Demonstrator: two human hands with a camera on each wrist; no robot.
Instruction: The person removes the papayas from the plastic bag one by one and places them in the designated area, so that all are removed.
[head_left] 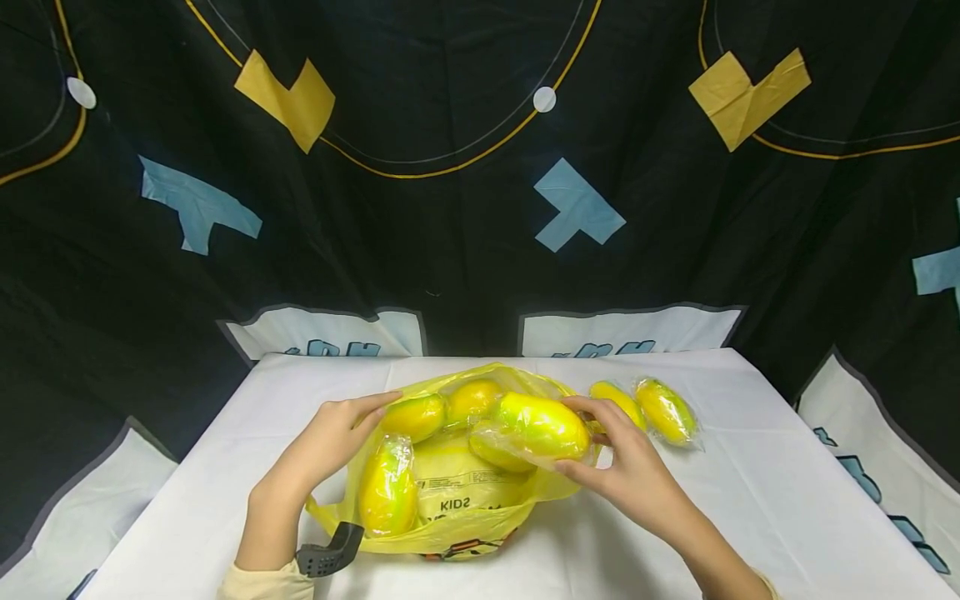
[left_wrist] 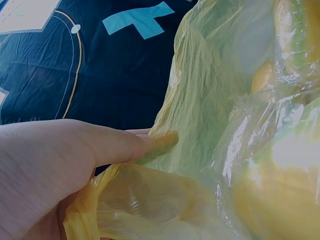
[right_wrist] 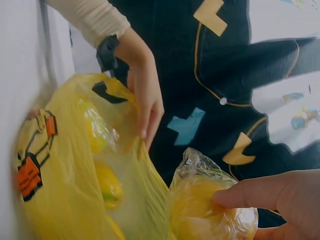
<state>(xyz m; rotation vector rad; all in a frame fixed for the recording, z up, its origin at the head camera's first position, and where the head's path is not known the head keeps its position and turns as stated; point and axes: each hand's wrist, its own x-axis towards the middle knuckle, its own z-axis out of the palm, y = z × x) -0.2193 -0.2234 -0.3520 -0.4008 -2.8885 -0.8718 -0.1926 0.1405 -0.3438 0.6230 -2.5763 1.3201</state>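
A yellow plastic bag stands open on the table with several yellow-green mangoes inside, some visibly wrapped in clear film. One wrapped mango sits at the bag's left. My left hand pinches the bag's left rim between thumb and fingers, as the left wrist view shows with the thin yellow film. Over the bag's right side, my right hand grips another wrapped mango by its right end. In the right wrist view, the thumb presses on that mango's crinkled wrapping.
Two more mangoes, including a wrapped one, lie on the white-covered table right of the bag. A black curtain with blue and gold shapes hangs behind. A black band is on the left wrist.
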